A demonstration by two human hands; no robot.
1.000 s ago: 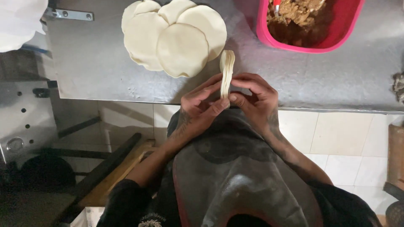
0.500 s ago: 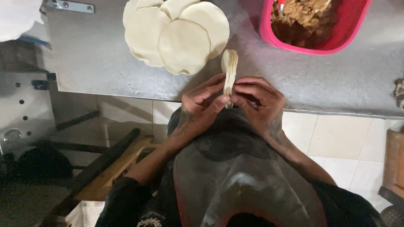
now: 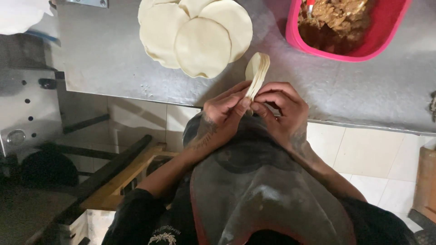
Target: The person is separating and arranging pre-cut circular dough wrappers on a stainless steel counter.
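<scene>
Left hand (image 3: pixel 225 111) and right hand (image 3: pixel 279 109) pinch the folded dumpling (image 3: pixel 257 72), long axis pointing away.

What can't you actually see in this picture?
- Dumpling: its lower end is hidden by both hands' fingertips.
- Pink tub: top cut off by the frame's edge.
- Dough rounds: the back ones are overlapped and cut off.
- Palms: turned away from the head camera.

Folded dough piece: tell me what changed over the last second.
Both hands, left hand and right hand, keep pinching the lower edge of the folded dough piece; nothing was let go. The fingers shifted only slightly along the seam. The round dough sheets, the pink tub of filling and the metal table stayed put.
</scene>
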